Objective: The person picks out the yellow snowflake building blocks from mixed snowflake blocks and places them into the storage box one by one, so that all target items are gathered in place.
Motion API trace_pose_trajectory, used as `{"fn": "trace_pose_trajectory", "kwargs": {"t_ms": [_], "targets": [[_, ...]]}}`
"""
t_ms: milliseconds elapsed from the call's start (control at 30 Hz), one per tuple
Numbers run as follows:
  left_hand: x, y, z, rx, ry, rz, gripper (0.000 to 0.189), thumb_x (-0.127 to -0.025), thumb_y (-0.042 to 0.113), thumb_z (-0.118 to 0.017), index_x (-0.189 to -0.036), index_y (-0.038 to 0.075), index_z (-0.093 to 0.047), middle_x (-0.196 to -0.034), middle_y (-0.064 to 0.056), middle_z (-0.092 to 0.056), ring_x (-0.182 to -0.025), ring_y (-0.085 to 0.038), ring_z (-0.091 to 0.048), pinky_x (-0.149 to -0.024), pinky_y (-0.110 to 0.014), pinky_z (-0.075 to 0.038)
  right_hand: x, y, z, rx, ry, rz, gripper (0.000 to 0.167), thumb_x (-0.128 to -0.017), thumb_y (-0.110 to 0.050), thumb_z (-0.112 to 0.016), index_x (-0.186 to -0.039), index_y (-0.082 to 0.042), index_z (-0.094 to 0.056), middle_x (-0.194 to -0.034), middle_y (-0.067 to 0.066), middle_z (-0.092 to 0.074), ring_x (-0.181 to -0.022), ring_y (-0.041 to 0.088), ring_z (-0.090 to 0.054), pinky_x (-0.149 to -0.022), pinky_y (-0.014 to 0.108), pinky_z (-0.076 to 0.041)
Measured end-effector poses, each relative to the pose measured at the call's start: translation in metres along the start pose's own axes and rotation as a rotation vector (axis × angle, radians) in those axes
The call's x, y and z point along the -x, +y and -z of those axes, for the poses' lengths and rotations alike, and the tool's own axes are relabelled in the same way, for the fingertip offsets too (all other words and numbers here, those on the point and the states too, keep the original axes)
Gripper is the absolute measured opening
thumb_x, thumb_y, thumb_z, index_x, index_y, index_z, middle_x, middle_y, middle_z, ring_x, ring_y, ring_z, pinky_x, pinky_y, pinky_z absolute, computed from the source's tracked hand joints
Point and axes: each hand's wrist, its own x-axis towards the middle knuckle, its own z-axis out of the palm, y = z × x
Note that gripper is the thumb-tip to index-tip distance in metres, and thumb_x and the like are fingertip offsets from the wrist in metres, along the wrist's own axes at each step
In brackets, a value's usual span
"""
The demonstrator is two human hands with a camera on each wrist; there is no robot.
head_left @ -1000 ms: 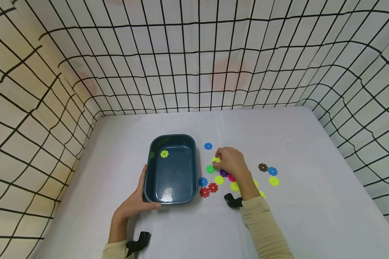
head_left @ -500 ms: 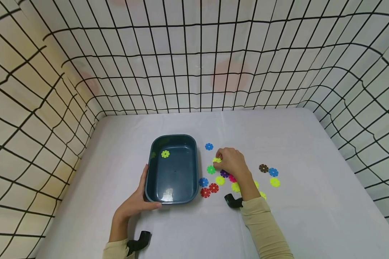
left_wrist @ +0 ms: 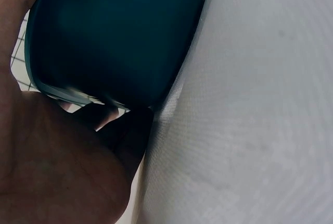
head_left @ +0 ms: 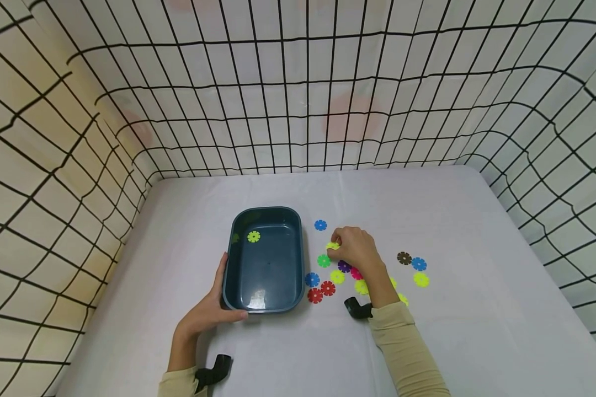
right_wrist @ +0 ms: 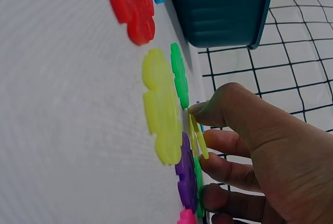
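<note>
In the head view a dark teal plastic basin (head_left: 265, 270) stands on the white cloth, with a yellow interlocking disc (head_left: 254, 236) inside. My left hand (head_left: 206, 311) holds its near left corner, fingers along the left wall and thumb along the front rim. To the basin's right my right hand (head_left: 354, 246) pinches a notched yellow disc (right_wrist: 200, 135) between thumb and fingers, close over the cloth. Beside those fingertips lie a green disc (head_left: 324, 260), a purple disc (right_wrist: 186, 174) and another yellow disc (right_wrist: 162, 107). The right hand and forearm partly cover several discs.
Two red discs (head_left: 315, 295) and a blue disc (head_left: 312, 279) lie right by the basin. Another blue disc (head_left: 320, 225) is farther back. A brown disc (head_left: 404, 258) sits with two others to the right. A black wire grid (head_left: 298, 110) borders the back and sides.
</note>
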Motion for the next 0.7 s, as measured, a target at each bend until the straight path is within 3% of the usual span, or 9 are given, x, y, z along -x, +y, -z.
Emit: {"fn": "trace_pose_trajectory", "kwargs": {"t_ms": [467, 700], "targets": [[0.0001, 0.0011, 0.0011, -0.006, -0.008, -0.001, 0.137, -0.068, 0.019, -0.086, -0.154, 0.028, 0.019, -0.163, -0.007, 0.020, -0.148, -0.042, 0.008, -0.109, -0.073, -0.014, -0.0016, 0.0007, 0.0015, 0.004, 0.002, 0.019, 0.029, -0.076, -0.033, -0.076, -0.093, -0.010, -0.072, -0.081, 0.003, -0.067, -0.071, 0.017, -0.056, -0.063, 0.031, -0.047], [0.0001, 0.0009, 0.0005, 0.011, -0.013, -0.003, 0.135, -0.068, 0.018, -0.086, -0.152, 0.041, 0.018, -0.163, -0.007, 0.021, -0.148, -0.042, 0.008, -0.109, -0.073, -0.015, -0.0006, 0.0014, 0.0019, -0.004, -0.012, 0.018, 0.030, -0.076, -0.033, -0.077, -0.094, -0.010, -0.071, -0.083, 0.004, -0.067, -0.073, 0.018, -0.057, -0.065, 0.032, -0.048]]}}
